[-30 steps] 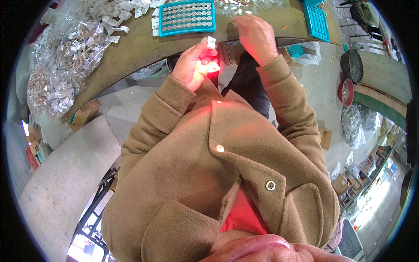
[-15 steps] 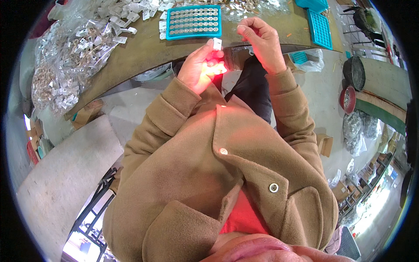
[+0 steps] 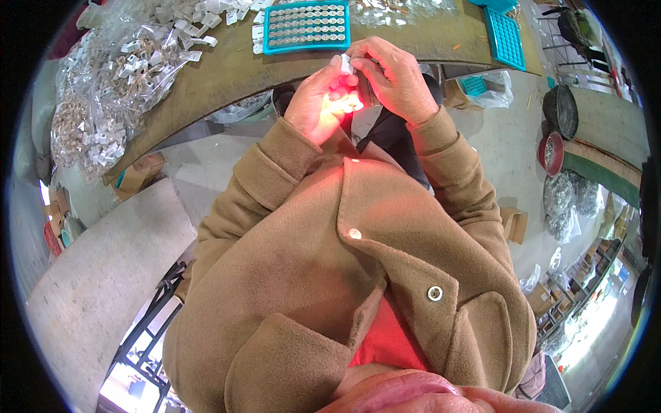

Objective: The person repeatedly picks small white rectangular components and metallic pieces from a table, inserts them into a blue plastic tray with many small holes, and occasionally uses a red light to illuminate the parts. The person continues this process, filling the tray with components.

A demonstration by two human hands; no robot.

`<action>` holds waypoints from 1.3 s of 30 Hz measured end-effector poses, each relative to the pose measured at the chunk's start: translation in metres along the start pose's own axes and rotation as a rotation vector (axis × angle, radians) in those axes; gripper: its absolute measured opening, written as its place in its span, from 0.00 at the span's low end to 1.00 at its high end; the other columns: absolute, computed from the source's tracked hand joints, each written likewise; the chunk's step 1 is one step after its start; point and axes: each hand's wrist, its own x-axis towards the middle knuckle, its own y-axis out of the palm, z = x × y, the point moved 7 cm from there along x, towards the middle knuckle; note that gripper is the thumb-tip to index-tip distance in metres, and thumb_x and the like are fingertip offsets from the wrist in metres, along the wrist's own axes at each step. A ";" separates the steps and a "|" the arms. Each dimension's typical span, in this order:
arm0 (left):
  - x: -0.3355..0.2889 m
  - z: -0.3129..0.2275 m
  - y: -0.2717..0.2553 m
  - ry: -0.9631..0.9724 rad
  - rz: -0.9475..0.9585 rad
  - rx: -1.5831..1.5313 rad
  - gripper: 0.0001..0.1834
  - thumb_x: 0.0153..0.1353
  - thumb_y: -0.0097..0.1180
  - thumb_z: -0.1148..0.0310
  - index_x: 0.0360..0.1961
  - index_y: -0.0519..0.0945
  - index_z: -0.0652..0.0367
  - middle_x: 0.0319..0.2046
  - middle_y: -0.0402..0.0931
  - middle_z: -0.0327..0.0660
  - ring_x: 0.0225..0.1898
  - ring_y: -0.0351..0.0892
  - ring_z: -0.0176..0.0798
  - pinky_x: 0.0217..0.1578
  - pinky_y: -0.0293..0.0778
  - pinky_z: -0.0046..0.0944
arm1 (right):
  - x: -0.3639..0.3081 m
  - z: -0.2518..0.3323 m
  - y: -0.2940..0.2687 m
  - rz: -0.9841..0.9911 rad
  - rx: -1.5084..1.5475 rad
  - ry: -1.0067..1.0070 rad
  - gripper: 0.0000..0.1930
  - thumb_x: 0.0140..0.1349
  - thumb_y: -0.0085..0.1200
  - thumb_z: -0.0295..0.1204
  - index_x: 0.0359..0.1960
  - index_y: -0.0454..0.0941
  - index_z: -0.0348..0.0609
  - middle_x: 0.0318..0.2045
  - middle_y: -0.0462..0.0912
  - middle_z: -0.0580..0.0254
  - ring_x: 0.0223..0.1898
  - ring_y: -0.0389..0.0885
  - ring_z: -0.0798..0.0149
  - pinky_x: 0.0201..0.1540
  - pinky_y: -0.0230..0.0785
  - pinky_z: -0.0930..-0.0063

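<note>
A small white plastic piece (image 3: 346, 65) is pinched upright between the thumb and fingers of my left hand (image 3: 308, 103). Strong red light glows over that palm and its lower fingers, so whatever else lies there is washed out. My right hand (image 3: 398, 81) meets the left from the other side, its thumb and fingers closed at the white piece; anything tiny between those fingertips is hidden. Just beyond both hands, on the table, sits a turquoise tray (image 3: 267, 43) filled with rows of round silver discs (image 3: 307, 29).
Heaped white plastic pieces (image 3: 134, 82) in clear bags cover the table's (image 3: 227, 79) left side. A second turquoise tray (image 3: 506, 38) lies at the right edge. Below it on the floor is a cardboard box (image 3: 458, 93), with a black tub (image 3: 561, 113) and red bowl (image 3: 551, 153) farther right.
My right hand has moved left and down to the white piece, where before it was raised apart with its fingers pinched. The left hand keeps hold of the piece, nearly still.
</note>
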 end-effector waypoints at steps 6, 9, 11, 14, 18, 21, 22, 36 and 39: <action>-0.004 -0.013 -0.004 0.207 -0.085 0.274 0.14 0.68 0.52 0.58 0.40 0.76 0.59 0.27 0.74 0.36 0.21 0.64 0.25 0.24 0.68 0.30 | -0.002 -0.003 0.001 0.021 0.103 0.115 0.05 0.59 0.56 0.26 0.35 0.79 0.38 0.30 0.81 0.55 0.30 0.80 0.61 0.37 0.72 0.71; -0.001 -0.012 -0.007 0.057 -0.044 0.111 0.14 0.68 0.52 0.58 0.40 0.76 0.59 0.27 0.75 0.35 0.21 0.64 0.25 0.24 0.68 0.32 | -0.001 -0.007 0.003 0.015 0.292 0.217 0.07 0.61 0.56 0.26 0.38 0.80 0.36 0.30 0.84 0.60 0.33 0.80 0.74 0.40 0.73 0.77; -0.003 -0.012 -0.009 -0.014 -0.024 0.073 0.15 0.68 0.51 0.56 0.41 0.76 0.58 0.28 0.75 0.36 0.22 0.68 0.28 0.25 0.69 0.34 | 0.001 -0.005 0.003 0.015 0.309 0.211 0.07 0.62 0.55 0.25 0.39 0.80 0.35 0.30 0.84 0.60 0.34 0.80 0.75 0.41 0.74 0.77; -0.006 -0.011 -0.010 -0.023 -0.033 0.028 0.13 0.68 0.53 0.59 0.39 0.76 0.59 0.28 0.75 0.36 0.22 0.64 0.23 0.24 0.66 0.27 | 0.002 -0.003 0.005 0.024 0.283 0.181 0.04 0.62 0.54 0.23 0.37 0.79 0.35 0.29 0.83 0.60 0.33 0.79 0.75 0.39 0.73 0.77; -0.004 -0.008 -0.013 -0.045 -0.056 -0.043 0.13 0.67 0.53 0.59 0.40 0.76 0.59 0.29 0.74 0.36 0.24 0.67 0.26 0.27 0.67 0.30 | 0.003 -0.004 0.011 0.071 0.220 0.175 0.03 0.61 0.53 0.22 0.35 0.77 0.35 0.29 0.82 0.55 0.30 0.80 0.66 0.36 0.72 0.73; 0.000 -0.008 -0.017 -0.068 -0.049 -0.064 0.13 0.68 0.53 0.59 0.40 0.76 0.58 0.29 0.74 0.37 0.28 0.70 0.30 0.29 0.69 0.32 | 0.007 -0.004 0.014 0.106 0.172 0.156 0.04 0.62 0.52 0.20 0.37 0.76 0.35 0.31 0.81 0.59 0.31 0.76 0.68 0.37 0.71 0.76; 0.002 -0.009 -0.019 -0.071 -0.036 -0.076 0.13 0.68 0.53 0.59 0.41 0.76 0.58 0.30 0.74 0.37 0.28 0.71 0.31 0.29 0.69 0.33 | 0.010 -0.004 0.015 0.107 0.169 0.140 0.04 0.62 0.52 0.20 0.37 0.76 0.35 0.31 0.80 0.59 0.31 0.76 0.68 0.36 0.71 0.75; -0.007 -0.067 -0.027 0.266 -0.157 0.201 0.09 0.68 0.51 0.65 0.35 0.75 0.59 0.26 0.75 0.37 0.17 0.62 0.23 0.27 0.68 0.27 | 0.060 0.019 0.047 0.140 0.009 -0.071 0.05 0.59 0.52 0.21 0.37 0.74 0.38 0.31 0.78 0.50 0.35 0.78 0.44 0.36 0.72 0.62; -0.011 -0.082 -0.025 0.310 -0.158 0.212 0.09 0.67 0.54 0.64 0.35 0.76 0.59 0.25 0.75 0.35 0.20 0.65 0.23 0.28 0.69 0.27 | 0.070 0.024 0.054 0.109 -0.001 -0.086 0.03 0.60 0.51 0.22 0.35 0.74 0.37 0.31 0.78 0.48 0.34 0.78 0.44 0.36 0.72 0.63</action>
